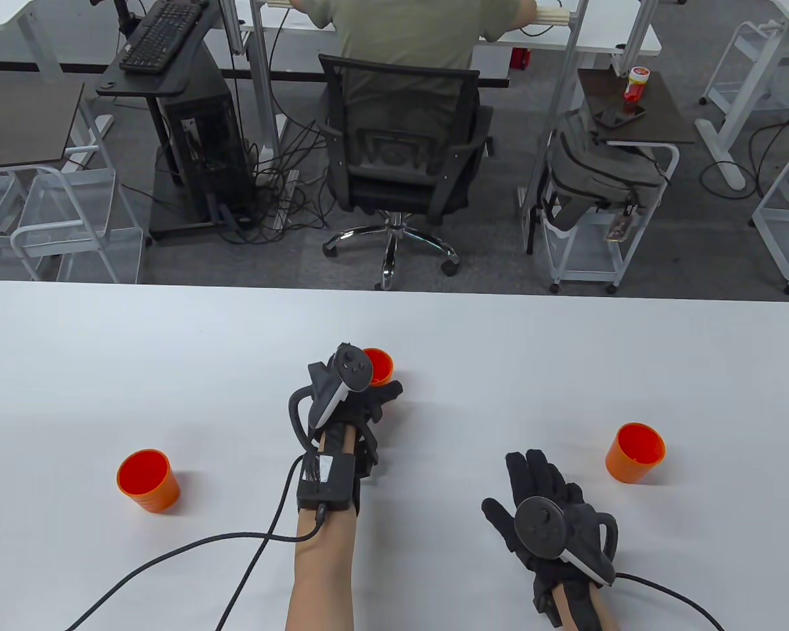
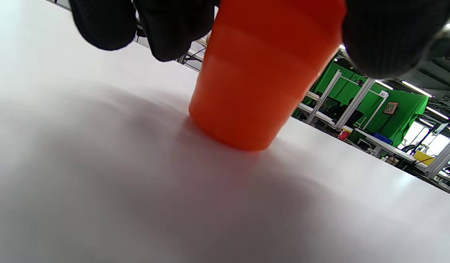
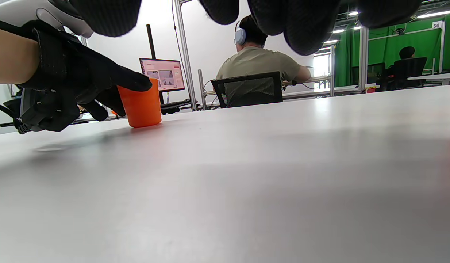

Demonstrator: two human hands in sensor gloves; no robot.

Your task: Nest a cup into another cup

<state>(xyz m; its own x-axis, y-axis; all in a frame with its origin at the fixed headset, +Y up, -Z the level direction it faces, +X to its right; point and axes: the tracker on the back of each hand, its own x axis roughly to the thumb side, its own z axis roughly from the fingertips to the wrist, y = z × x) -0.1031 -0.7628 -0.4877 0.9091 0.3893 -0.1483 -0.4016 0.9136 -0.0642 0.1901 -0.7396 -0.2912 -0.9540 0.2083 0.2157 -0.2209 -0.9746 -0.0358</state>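
Three orange cups stand upright on the white table (image 1: 237, 368). My left hand (image 1: 382, 386) wraps around the middle cup (image 1: 379, 363), which rests on the table. In the left wrist view this cup (image 2: 261, 84) sits between my fingers (image 2: 173, 29) and thumb (image 2: 389, 36). The right wrist view shows the left hand (image 3: 82, 84) on the same cup (image 3: 141, 106). A second cup (image 1: 148, 480) stands at the left and a third cup (image 1: 635, 452) at the right. My right hand (image 1: 509, 483) lies open and empty, fingers spread, left of the right cup.
Cables run from both wrists toward the table's near edge (image 1: 171, 559). Beyond the far edge a person sits in a black office chair (image 1: 401, 144), with desks and carts around.
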